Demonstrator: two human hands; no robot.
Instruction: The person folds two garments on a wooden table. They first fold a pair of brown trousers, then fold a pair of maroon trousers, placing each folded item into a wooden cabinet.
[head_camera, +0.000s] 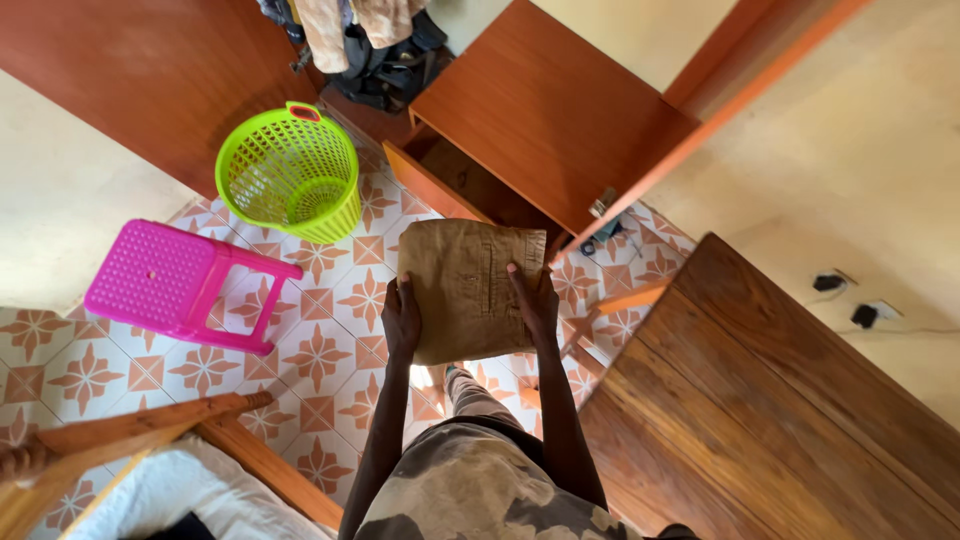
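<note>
Folded tan garment (467, 287): gripped at both side edges by left hand (401, 322) and right hand (533, 298). Green basket (290, 172) at ten o'clock; pink stool (175, 282) at nine.

Tan folded garment (462, 288) — lime basket (290, 172), pink stool (170, 280), orange-patterned tiles (330, 350).

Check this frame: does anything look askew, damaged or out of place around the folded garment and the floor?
Nothing looks damaged or spilled. The left hand and right hand hold the folded tan garment flat and neat. The green basket and pink stool stand upright on the tiled floor. The wardrobe door stands open.
</note>
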